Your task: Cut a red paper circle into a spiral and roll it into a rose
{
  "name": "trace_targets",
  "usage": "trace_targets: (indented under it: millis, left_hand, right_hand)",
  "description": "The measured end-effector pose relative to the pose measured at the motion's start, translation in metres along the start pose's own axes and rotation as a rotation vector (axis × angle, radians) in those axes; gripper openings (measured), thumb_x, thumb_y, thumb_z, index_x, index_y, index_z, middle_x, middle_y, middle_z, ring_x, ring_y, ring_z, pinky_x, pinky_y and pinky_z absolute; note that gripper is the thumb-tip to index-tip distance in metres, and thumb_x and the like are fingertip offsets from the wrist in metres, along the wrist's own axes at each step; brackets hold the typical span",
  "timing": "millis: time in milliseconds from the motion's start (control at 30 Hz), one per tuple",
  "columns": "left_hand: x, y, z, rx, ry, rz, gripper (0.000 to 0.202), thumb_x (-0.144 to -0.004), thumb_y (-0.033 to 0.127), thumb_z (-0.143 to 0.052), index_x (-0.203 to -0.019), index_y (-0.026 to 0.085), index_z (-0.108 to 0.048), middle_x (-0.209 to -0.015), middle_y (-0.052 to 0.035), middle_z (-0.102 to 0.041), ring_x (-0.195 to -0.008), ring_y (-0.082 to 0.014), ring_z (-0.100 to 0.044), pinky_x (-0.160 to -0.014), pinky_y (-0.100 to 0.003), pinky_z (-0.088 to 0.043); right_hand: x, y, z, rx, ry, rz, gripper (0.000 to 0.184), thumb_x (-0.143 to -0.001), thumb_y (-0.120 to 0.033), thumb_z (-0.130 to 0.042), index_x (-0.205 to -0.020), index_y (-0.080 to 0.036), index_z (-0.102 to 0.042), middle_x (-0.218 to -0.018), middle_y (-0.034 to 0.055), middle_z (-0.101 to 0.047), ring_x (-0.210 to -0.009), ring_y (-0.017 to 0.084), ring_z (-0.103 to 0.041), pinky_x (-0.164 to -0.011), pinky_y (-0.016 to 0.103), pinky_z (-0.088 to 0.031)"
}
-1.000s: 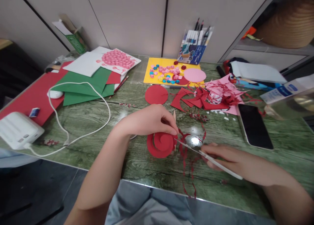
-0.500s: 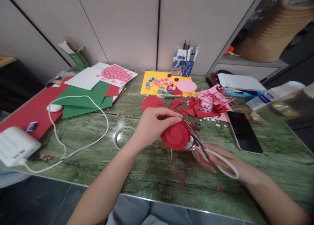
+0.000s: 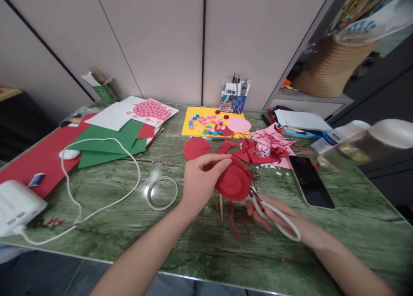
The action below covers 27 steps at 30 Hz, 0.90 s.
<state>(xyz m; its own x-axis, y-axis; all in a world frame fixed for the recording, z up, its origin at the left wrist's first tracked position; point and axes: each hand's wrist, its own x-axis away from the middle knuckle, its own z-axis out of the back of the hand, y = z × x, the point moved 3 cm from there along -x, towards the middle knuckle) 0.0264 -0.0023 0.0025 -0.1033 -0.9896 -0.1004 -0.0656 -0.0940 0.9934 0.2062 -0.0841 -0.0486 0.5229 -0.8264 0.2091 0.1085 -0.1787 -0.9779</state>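
Observation:
My left hand (image 3: 206,175) pinches the upper left edge of a red paper spiral (image 3: 232,182) between thumb and fingers, holding it above the table. My right hand (image 3: 269,212) is closed round the white handles of a pair of scissors (image 3: 274,216), whose blades point up and left at the spiral's right edge. How far the blades are parted I cannot tell. A thin red paper strip (image 3: 232,220) hangs or lies below the spiral. Next to it a wooden stick (image 3: 221,208) shows, partly hidden by the paper. Left of the far rim lies a red paper circle (image 3: 196,149).
Red and pink paper scraps (image 3: 264,145) lie beyond the spiral, with a phone (image 3: 311,182) to their right. A yellow sheet (image 3: 187,126) bears coloured beads. Tape roll (image 3: 162,193), looped white cable (image 3: 106,205) and green paper (image 3: 109,137) are on the left. A clear bottle (image 3: 361,145) stands right.
The scissors have drawn back slightly down from the spiral, and less of their blades shows. The spiral now faces me more squarely. The whole view has shifted a little.

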Motion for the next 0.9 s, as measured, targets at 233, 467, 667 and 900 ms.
trace_targets:
  millis: [233, 467, 667, 900]
  left_hand:
    - [0.0022, 0.0004, -0.0028, -0.001, -0.015, 0.016, 0.012, -0.071, 0.028, -0.068, -0.078, 0.020, -0.073, -0.080, -0.0010, -0.073, -0.072, -0.0123, -0.066, -0.066, -0.020, -0.052]
    - [-0.0003, -0.0001, -0.0005, 0.039, 0.030, 0.013, 0.012, -0.070, 0.028, -0.069, -0.078, 0.020, -0.073, -0.079, -0.0003, -0.073, -0.071, -0.0112, -0.066, -0.063, -0.018, -0.052]
    - [0.0034, -0.0002, -0.0047, 0.028, -0.011, 0.062, 0.013, -0.069, 0.029, -0.069, -0.077, 0.019, -0.073, -0.079, -0.0017, -0.073, -0.072, -0.0122, -0.066, -0.064, -0.019, -0.052]
    - [0.0058, 0.0005, -0.0069, 0.006, 0.010, 0.052, 0.011, -0.070, 0.027, -0.069, -0.077, 0.019, -0.073, -0.079, -0.0019, -0.074, -0.072, -0.0125, -0.067, -0.065, -0.020, -0.053]
  right_hand:
    - [-0.0008, -0.0018, -0.0015, -0.015, -0.004, 0.000, 0.039, -0.089, -0.053, -0.037, -0.095, -0.018, -0.053, -0.068, -0.0012, -0.043, -0.061, 0.012, -0.037, -0.058, 0.026, -0.028]
    - [0.0014, -0.0030, 0.0002, -0.022, -0.013, 0.013, 0.042, -0.088, -0.056, -0.037, -0.093, -0.018, -0.053, -0.067, -0.0014, -0.043, -0.060, 0.012, -0.036, -0.059, 0.027, -0.027]
    - [0.0006, -0.0080, -0.0014, -0.007, -0.009, 0.019, 0.038, -0.089, -0.053, -0.037, -0.093, -0.018, -0.052, -0.068, -0.0017, -0.042, -0.060, 0.012, -0.036, -0.060, 0.028, -0.027]
    - [0.0006, -0.0035, -0.0035, -0.023, 0.004, 0.031, 0.036, -0.090, -0.051, -0.037, -0.093, -0.019, -0.052, -0.071, -0.0011, -0.043, -0.061, 0.012, -0.037, -0.061, 0.028, -0.028]
